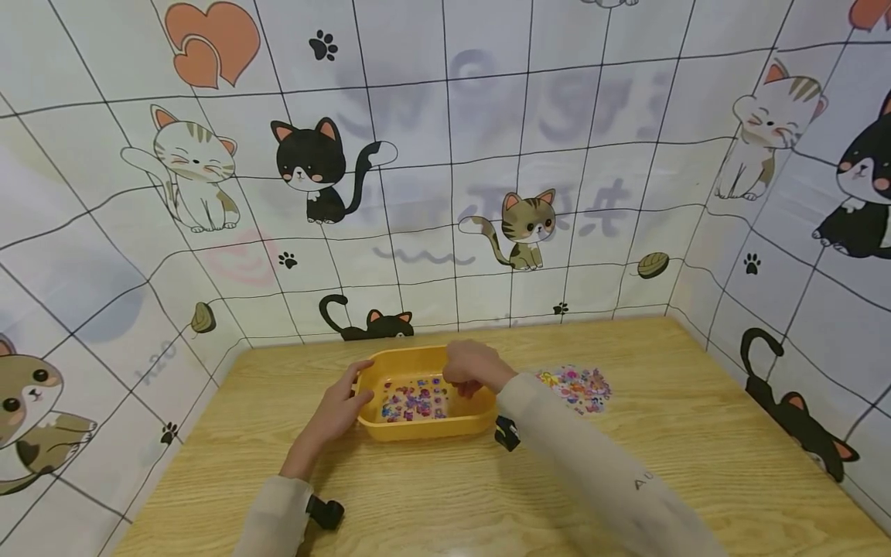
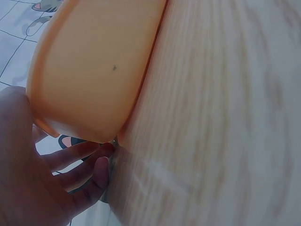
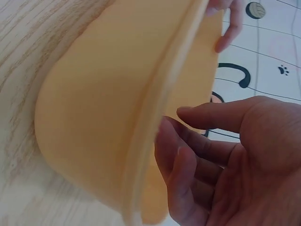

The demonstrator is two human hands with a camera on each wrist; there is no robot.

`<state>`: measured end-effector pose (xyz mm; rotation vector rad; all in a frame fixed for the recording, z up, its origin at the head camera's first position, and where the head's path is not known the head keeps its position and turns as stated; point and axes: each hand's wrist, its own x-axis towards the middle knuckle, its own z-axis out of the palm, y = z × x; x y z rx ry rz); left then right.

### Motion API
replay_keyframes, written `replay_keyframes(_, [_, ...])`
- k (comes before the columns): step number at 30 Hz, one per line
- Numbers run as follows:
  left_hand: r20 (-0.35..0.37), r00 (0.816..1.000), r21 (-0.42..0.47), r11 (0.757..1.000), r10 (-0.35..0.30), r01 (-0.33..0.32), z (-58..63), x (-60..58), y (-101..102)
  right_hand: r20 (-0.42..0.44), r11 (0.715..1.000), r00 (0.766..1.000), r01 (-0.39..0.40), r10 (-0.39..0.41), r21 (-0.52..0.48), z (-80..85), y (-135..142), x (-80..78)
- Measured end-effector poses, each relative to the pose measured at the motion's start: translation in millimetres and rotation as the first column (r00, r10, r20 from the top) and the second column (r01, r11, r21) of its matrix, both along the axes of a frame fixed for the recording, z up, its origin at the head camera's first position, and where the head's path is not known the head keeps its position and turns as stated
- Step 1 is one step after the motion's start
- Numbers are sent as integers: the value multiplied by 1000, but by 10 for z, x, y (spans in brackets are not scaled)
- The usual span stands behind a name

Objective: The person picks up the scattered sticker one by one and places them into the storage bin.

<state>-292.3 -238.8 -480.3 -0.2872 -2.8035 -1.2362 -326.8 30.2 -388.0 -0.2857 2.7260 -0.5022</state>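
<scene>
A shallow yellow plastic tub (image 1: 431, 429) sits on the wooden table, with many tiny purple, pink and blue pieces (image 1: 414, 401) spread over its floor. My left hand (image 1: 343, 402) grips the tub's left end, thumb over the rim and fingers along the outside, as the left wrist view also shows. Inside the right part of the tub is my right hand (image 1: 475, 367), its fingers loosely bent. In the right wrist view the thumb (image 3: 207, 115) stands apart from the bent fingers, and no piece shows between them. The near rim hides part of that hand there.
On the table (image 1: 418, 495), right of the tub, lies a loose patch of small multicoloured pieces (image 1: 578, 388), partly behind my right sleeve. Walls covered with a cat-print sheet (image 1: 418, 201) enclose the table at the back and sides. Black wrist cameras (image 1: 325, 512) sit at both cuffs.
</scene>
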Motion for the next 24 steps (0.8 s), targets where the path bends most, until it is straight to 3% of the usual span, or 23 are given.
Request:
replay_keyframes(8, [-14, 1000, -2, 1000, 2, -2, 24, 24, 15, -67, 993, 997, -51, 44, -104, 137, 169, 112])
replay_keyframes(14, [-14, 1000, 4, 1000, -2, 2, 40, 49, 32, -167, 980, 983, -105, 77, -168, 259, 302, 221])
replay_keyframes(24, [6, 1000, 3, 1000, 8, -8, 5, 13, 1, -234, 950, 970, -129, 61, -284, 387, 510, 406])
